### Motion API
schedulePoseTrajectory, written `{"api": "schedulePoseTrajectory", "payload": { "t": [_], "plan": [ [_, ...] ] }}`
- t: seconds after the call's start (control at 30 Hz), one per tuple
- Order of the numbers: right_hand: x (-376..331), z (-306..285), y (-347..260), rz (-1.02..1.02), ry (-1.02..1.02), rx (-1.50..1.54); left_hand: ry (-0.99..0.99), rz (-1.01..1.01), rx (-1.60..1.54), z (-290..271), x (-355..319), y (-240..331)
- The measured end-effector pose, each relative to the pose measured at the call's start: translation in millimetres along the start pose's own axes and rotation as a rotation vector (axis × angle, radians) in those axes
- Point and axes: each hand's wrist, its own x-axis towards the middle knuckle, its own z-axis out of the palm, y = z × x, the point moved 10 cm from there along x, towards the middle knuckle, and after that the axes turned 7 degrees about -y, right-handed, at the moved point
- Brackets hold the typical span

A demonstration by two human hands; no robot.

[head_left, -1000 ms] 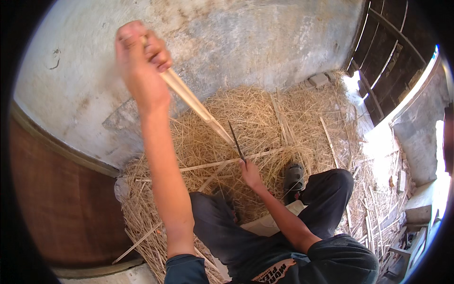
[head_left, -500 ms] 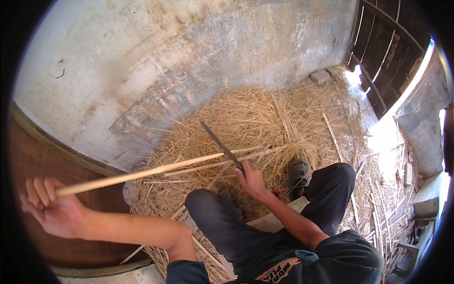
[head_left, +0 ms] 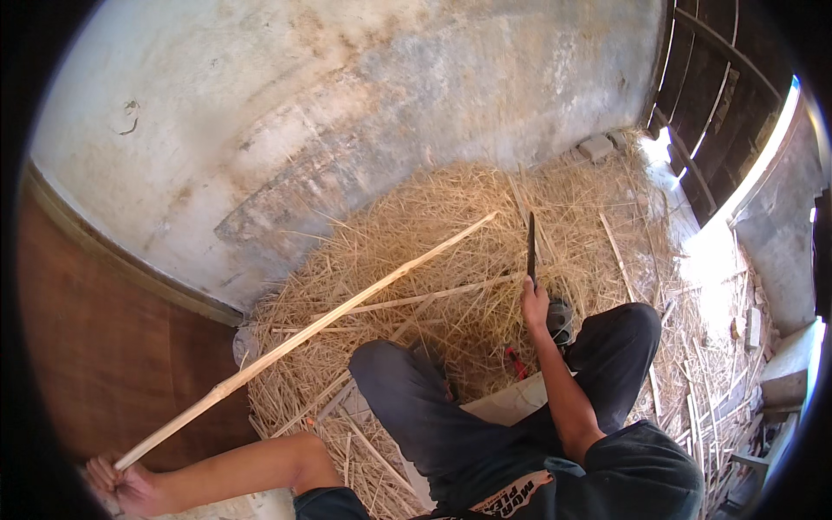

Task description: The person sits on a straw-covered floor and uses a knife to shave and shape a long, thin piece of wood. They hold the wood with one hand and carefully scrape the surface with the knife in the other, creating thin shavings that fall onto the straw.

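Observation:
A long, pale bamboo strip point(head_left: 321, 323) slants up and to the right across the view. My left hand point(head_left: 128, 487) is closed round its near end at the lower left, and its far tip hangs over the shavings. In my right hand point(head_left: 535, 303) is a long dark-bladed knife point(head_left: 532, 243), its blade pointing away from me, to the right of the strip's tip. Blade and strip are apart. The fingers of my right hand wrap round the handle and hide most of it.
A heap of straw-like shavings point(head_left: 433, 199) covers the floor against the stained wall point(head_left: 364, 104). Loose strips point(head_left: 442, 293) lie on it. My bent knees point(head_left: 390, 373) and a dark shoe point(head_left: 559, 319) are close by. A brown panel point(head_left: 113, 321) stands left, dark boards point(head_left: 706, 95) at right.
The knife has left the strip and swung right, its blade now pointing straight away from me. My left hand has dropped lower, and the strip's far tip has risen to a steeper slant.

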Motion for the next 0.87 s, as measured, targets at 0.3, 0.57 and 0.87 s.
{"api": "schedulePoseTrajectory", "payload": {
  "t": [0.3, 0.57, 0.87],
  "plan": [
    [-49, -8, -231, -0.04, -0.062, 1.09, 0.229, -0.094, -0.274, -73, -127, -81],
    [-53, -43, -303, -0.2, -0.133, 1.391, 0.804, -0.177, -0.056, -172, -335, -86],
    [-65, -71, -346, -0.263, -0.179, 1.325, 1.424, -0.761, 1.345, -134, -429, -93]
  ]
}}
